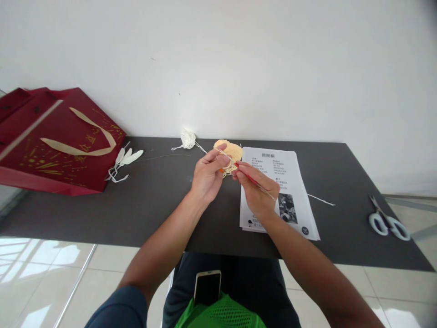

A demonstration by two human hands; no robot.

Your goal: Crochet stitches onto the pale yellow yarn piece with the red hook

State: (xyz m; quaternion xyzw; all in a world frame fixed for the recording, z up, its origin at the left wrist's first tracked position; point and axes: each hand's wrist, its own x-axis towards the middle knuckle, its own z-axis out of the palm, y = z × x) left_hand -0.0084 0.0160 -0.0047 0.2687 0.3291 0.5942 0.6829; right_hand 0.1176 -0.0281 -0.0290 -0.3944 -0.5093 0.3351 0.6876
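My right hand point(258, 191) grips a red crochet hook point(251, 180), its tip pointing up and left toward the other hand. Between thumb and fingers, my left hand point(209, 175) pinches white yarn point(227, 154), which runs across to the hook. The hands almost meet over the table. Just behind them sits a pale yellow ball of yarn point(232, 150), partly covered by my fingers. A ball of white yarn point(187, 138) lies further back to the left, with a strand leading toward my left hand. The exact stitches at the hook are too small to tell.
Printed sheets point(293, 182) lie under my right hand. Scissors point(388, 222) rest near the right end of the dark table point(157, 218). Small white crocheted pieces point(125, 158) lie beside a red gift bag point(64, 141) at left. A phone point(207, 287) sits on my lap.
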